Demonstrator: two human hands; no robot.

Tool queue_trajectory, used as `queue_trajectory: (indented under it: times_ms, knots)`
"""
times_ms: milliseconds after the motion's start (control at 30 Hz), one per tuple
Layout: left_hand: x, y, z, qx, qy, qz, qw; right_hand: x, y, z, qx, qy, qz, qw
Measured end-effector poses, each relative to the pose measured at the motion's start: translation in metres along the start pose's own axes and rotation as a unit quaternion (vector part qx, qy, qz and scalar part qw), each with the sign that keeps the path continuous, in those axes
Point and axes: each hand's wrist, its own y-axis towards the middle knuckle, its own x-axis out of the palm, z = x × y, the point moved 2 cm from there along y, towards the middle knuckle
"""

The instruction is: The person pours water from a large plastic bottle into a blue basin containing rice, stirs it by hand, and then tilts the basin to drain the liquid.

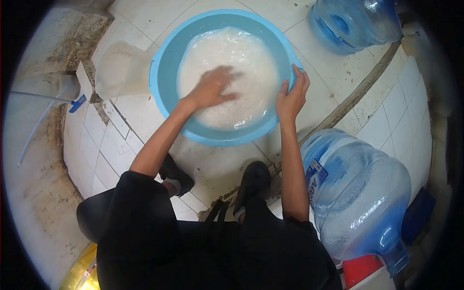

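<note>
A round light-blue plastic tub (232, 140) stands on the tiled floor in front of me. Inside it is a wide whitish mass (237, 53), wet and glossy, like rice in cloudy water. My left hand (212, 90) reaches over the near-left rim and is down at this mass, fingers spread and blurred by motion. At the tub's right side, my right hand (294, 96) grips the rim, thumb on the inner side and fingers toward the outside.
A large clear-blue water bottle (357, 188) lies at my right, and another (355, 21) is beyond the tub at upper right. Left of the tub sits a pale translucent container (121, 70). My dark shoes (253, 181) are just below the tub.
</note>
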Motion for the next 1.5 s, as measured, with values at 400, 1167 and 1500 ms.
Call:
queue_trajectory:
  times_ms: [400, 1167, 1500]
  knots:
    - [0.023, -0.035, -0.08, -0.571, -0.392, 0.11, 0.713, 0.002, -0.001, -0.002, 0.021, -0.016, 0.012, 1.0]
    - [0.056, 0.079, 0.052, -0.105, 0.232, -0.169, 0.952, 0.002, -0.002, 0.001, -0.023, -0.055, 0.023, 0.998]
    - [0.049, 0.13, -0.038, -0.242, 0.171, -0.108, 0.949, -0.004, -0.003, -0.004, -0.023, -0.073, -0.008, 0.997]
